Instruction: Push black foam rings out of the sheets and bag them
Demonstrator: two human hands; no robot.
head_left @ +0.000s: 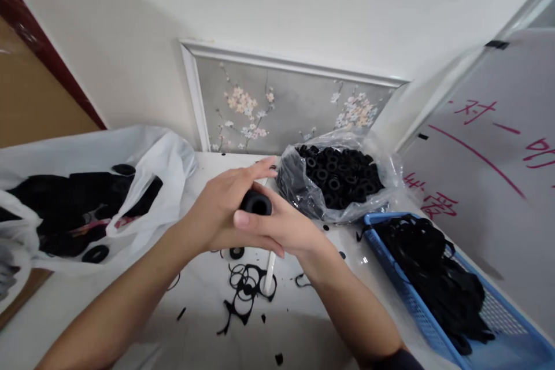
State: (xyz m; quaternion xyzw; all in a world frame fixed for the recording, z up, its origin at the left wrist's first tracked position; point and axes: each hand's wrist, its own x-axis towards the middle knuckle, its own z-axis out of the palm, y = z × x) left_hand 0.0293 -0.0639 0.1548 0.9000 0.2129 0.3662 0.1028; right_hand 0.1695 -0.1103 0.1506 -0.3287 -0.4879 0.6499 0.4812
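My left hand (pixel 217 208) and my right hand (pixel 277 226) meet above a white marble table (pixel 195 300), both shut on a thick black rubber ring (pixel 255 203). Its hole faces up and my fingers cover its lower part. Below my hands, thin black rubber scrap (pixel 247 292) lies tangled on the table around a white rod (pixel 269 273). A small black ring (pixel 236 252) sits just under my left hand. A clear plastic bag (pixel 303 191) full of black rubber rings stands just beyond my right hand.
A white plastic bag (pixel 147 167) holding black pieces lies at the table's left. A blue plastic basket (pixel 416 300) of black rubber strips sits at right. Small black bits dot the table. A floral wall panel (pixel 295 107) stands behind; a whiteboard (pixel 481 156) with red writing is at right.
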